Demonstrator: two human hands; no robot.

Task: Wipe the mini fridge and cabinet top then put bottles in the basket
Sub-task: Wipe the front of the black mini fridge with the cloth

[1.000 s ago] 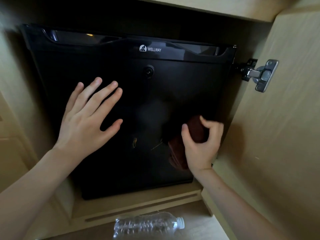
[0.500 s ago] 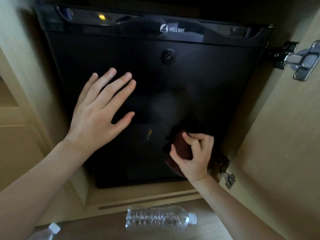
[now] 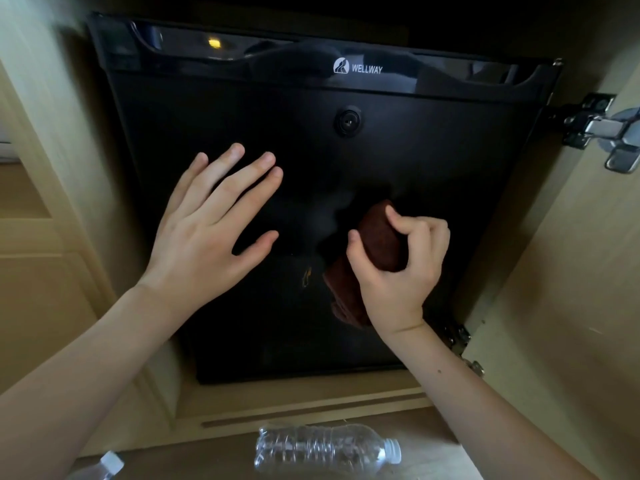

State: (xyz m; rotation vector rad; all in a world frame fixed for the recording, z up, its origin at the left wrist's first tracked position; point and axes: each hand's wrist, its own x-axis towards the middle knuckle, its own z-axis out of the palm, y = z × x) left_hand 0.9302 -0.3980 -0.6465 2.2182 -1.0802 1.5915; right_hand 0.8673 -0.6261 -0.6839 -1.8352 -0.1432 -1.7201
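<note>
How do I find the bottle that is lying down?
Start at the big black mini fridge inside the wooden cabinet. Just below its door, in front of the cabinet, a clear plastic bottle lies on its side, white cap pointing right. The other bottle, at the lower left edge, shows only its capped top.

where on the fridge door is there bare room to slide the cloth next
The fridge door is bare at the upper right, between the lock, the door's right edge and the right hand, and along the bottom strip under both wrists. The middle is crowded: the left hand spreads there and the right hand grips the cloth.
</note>
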